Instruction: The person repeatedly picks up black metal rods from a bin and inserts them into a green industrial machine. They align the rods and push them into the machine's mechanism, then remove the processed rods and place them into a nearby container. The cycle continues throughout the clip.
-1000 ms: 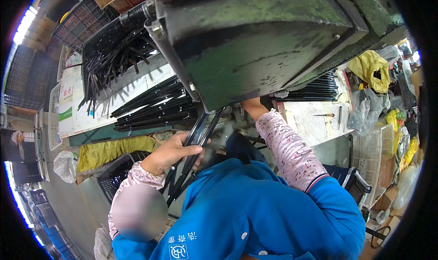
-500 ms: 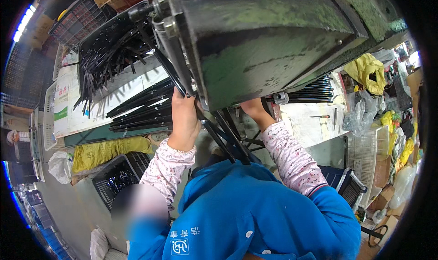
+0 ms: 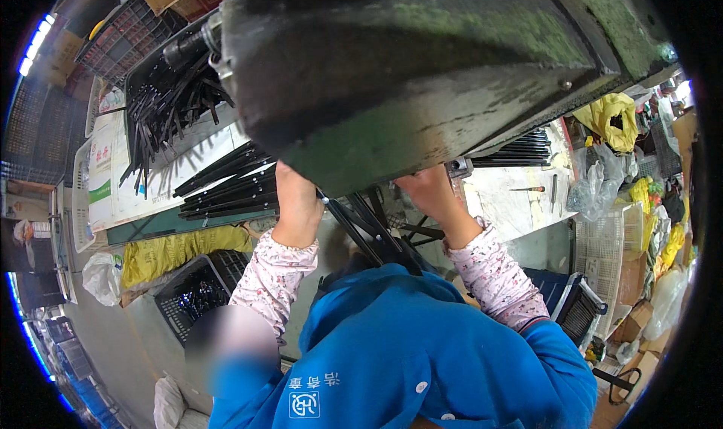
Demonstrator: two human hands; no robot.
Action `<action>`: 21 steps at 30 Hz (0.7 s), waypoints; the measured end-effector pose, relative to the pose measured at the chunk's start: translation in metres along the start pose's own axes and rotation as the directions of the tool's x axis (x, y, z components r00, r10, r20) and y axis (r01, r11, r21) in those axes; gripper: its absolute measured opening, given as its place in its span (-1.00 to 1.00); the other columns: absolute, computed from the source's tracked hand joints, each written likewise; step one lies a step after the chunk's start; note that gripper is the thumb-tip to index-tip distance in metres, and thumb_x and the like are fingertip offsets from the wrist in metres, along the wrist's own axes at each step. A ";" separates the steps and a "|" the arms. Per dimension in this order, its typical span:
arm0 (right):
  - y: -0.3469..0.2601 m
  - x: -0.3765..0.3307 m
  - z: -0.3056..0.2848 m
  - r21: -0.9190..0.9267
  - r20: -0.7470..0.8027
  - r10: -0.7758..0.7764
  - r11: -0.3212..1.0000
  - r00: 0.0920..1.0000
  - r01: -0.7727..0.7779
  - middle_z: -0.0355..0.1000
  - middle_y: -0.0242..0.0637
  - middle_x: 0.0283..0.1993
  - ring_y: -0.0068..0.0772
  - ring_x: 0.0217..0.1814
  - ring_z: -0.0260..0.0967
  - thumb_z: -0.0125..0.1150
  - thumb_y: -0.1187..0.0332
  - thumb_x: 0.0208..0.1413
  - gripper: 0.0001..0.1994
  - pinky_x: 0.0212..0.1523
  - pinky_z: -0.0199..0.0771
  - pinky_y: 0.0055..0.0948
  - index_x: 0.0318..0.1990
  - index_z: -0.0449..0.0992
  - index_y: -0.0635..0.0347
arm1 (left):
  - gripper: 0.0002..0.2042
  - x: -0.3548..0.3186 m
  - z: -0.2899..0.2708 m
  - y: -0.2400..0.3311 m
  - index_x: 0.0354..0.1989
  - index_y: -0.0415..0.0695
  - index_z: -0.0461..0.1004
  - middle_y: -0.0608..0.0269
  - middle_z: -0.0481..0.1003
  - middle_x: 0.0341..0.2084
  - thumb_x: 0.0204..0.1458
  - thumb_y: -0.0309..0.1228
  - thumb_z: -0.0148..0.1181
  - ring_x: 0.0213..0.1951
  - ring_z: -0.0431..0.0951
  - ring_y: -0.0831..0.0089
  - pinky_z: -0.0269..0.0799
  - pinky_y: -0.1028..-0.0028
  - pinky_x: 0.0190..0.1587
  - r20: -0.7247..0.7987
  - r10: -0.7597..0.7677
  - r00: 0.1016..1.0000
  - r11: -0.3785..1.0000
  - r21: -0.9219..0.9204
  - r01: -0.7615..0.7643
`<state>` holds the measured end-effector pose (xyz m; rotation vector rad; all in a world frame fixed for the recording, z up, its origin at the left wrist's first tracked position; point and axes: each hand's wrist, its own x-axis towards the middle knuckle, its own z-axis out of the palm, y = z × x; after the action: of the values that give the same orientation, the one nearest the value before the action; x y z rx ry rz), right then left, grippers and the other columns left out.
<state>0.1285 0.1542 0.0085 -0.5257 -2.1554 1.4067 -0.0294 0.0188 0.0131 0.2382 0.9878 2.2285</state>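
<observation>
Both hands reach up under the green machine head (image 3: 422,75); left hand (image 3: 297,203) and right hand (image 3: 429,192) have fingers hidden, so grip cannot be told. A second ago the left held the black strips (image 3: 369,229) lower down; now raised to the machine. More strips (image 3: 226,184) lie on the surface (image 3: 512,195).

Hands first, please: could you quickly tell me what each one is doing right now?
Left hand: raised under the machine, touching black rods; grip cannot be told.
Right hand: fingers hidden under the machine; grip cannot be told.
</observation>
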 end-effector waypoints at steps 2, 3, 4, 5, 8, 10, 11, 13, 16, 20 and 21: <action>-0.013 0.003 0.006 0.212 0.042 0.014 0.977 0.999 -0.023 0.49 -0.16 -0.04 -0.22 0.03 0.41 0.26 0.40 0.09 -0.70 0.05 0.36 -0.34 -0.01 0.49 0.23 | -0.70 0.001 0.000 -0.007 0.02 -0.24 0.35 0.20 0.50 -0.16 0.10 -0.59 0.09 -0.18 0.54 0.42 0.51 0.48 -0.15 -0.069 0.057 0.996 0.995 0.089 -0.051; -0.018 0.005 0.009 0.317 0.059 0.023 0.948 0.998 -0.041 0.49 -0.17 -0.03 -0.25 0.04 0.41 0.27 0.38 0.10 -0.69 0.05 0.35 -0.36 -0.01 0.49 0.23 | -0.71 0.001 0.002 -0.011 0.02 -0.25 0.34 0.20 0.50 -0.17 0.10 -0.60 0.08 -0.20 0.54 0.43 0.50 0.48 -0.17 -0.100 0.082 0.992 0.988 0.138 -0.068; -0.026 0.006 0.012 0.239 0.054 -0.004 0.971 0.999 -0.009 0.49 -0.17 -0.03 -0.27 0.03 0.41 0.28 0.39 0.09 -0.69 0.05 0.36 -0.37 -0.01 0.49 0.24 | -0.72 -0.002 0.007 -0.009 0.01 -0.24 0.33 0.21 0.50 -0.19 0.11 -0.62 0.05 -0.24 0.52 0.48 0.49 0.49 -0.22 -0.117 0.099 0.988 0.978 0.195 -0.075; -0.033 0.008 0.016 0.161 0.051 -0.031 0.987 0.998 0.022 0.49 -0.18 -0.03 -0.30 0.03 0.41 0.28 0.41 0.08 -0.69 0.05 0.36 -0.37 -0.02 0.49 0.24 | -0.72 -0.002 0.006 -0.009 0.01 -0.24 0.33 0.21 0.49 -0.19 0.11 -0.62 0.04 -0.25 0.52 0.50 0.49 0.50 -0.24 -0.157 0.082 0.984 0.978 0.205 -0.049; -0.033 0.007 0.019 -0.074 0.007 -0.118 0.990 0.993 0.118 0.50 -0.19 -0.07 -0.33 -0.02 0.42 0.31 0.43 0.04 -0.72 0.00 0.38 -0.40 -0.07 0.50 0.26 | -0.72 -0.005 0.002 -0.011 0.02 -0.22 0.31 0.23 0.47 -0.22 0.12 -0.61 0.00 -0.28 0.50 0.52 0.48 0.52 -0.30 -0.229 0.038 0.973 0.984 0.179 0.004; -0.032 0.006 0.021 0.024 0.019 0.076 0.997 0.997 -0.076 0.51 -0.20 -0.12 -0.32 -0.06 0.42 0.34 0.43 0.01 -0.74 -0.04 0.39 -0.38 -0.13 0.52 0.27 | -0.71 -0.012 -0.005 -0.008 0.04 -0.22 0.30 0.25 0.45 -0.26 0.13 -0.61 -0.02 -0.32 0.48 0.52 0.48 0.53 -0.34 -0.219 0.033 0.975 0.995 0.099 -0.012; -0.035 0.006 0.019 0.185 0.085 0.292 0.935 0.953 -0.303 0.51 -0.20 -0.15 -0.29 -0.08 0.42 0.36 0.42 -0.01 -0.74 -0.06 0.39 -0.37 -0.16 0.52 0.27 | -0.70 -0.017 -0.004 -0.006 0.05 -0.22 0.29 0.27 0.43 -0.29 0.12 -0.61 -0.02 -0.33 0.47 0.52 0.48 0.53 -0.36 -0.225 0.029 0.974 0.994 0.109 -0.005; -0.037 0.003 0.018 0.212 0.083 0.331 0.916 0.940 -0.341 0.52 -0.20 -0.22 -0.24 -0.12 0.42 0.38 0.38 -0.05 -0.75 -0.11 0.40 -0.32 -0.21 0.54 0.26 | -0.68 -0.027 0.002 0.000 0.06 -0.23 0.27 0.30 0.41 -0.34 0.11 -0.62 -0.02 -0.36 0.46 0.51 0.48 0.53 -0.39 -0.235 0.017 0.972 0.992 0.123 0.013; -0.029 -0.008 0.019 -0.208 0.002 -0.059 0.976 0.998 0.058 0.51 -0.18 -0.30 -0.15 -0.17 0.43 0.40 0.30 -0.08 -0.74 -0.18 0.44 -0.26 -0.25 0.56 0.22 | -0.71 -0.030 -0.017 -0.002 -0.03 -0.22 0.29 0.31 0.37 -0.37 0.05 -0.65 0.04 -0.38 0.44 0.50 0.49 0.49 -0.40 -0.152 0.016 0.988 0.985 0.171 0.010; -0.032 -0.010 0.010 -0.476 -0.007 -0.248 0.853 0.969 0.215 0.53 -0.16 -0.26 -0.10 -0.13 0.45 0.37 0.31 -0.10 -0.75 -0.15 0.48 -0.25 -0.23 0.59 0.16 | -0.80 -0.037 -0.019 -0.002 -0.20 -0.21 0.33 0.29 0.36 -0.38 0.01 -0.69 0.06 -0.36 0.45 0.48 0.51 0.47 -0.36 -0.124 0.027 0.992 0.970 0.244 0.004; -0.033 -0.008 0.010 -0.461 -0.021 -0.271 0.856 0.962 0.231 0.53 -0.17 -0.26 -0.11 -0.13 0.46 0.37 0.31 -0.10 -0.76 -0.15 0.48 -0.25 -0.24 0.59 0.16 | -0.81 -0.037 -0.019 -0.002 -0.21 -0.21 0.33 0.29 0.36 -0.38 0.00 -0.69 0.06 -0.36 0.46 0.48 0.52 0.47 -0.35 -0.113 0.015 0.993 0.968 0.250 0.014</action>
<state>0.1275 0.1298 0.0343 -0.4357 -2.3858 0.7199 -0.0082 -0.0156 0.0026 0.2243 1.3343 2.1338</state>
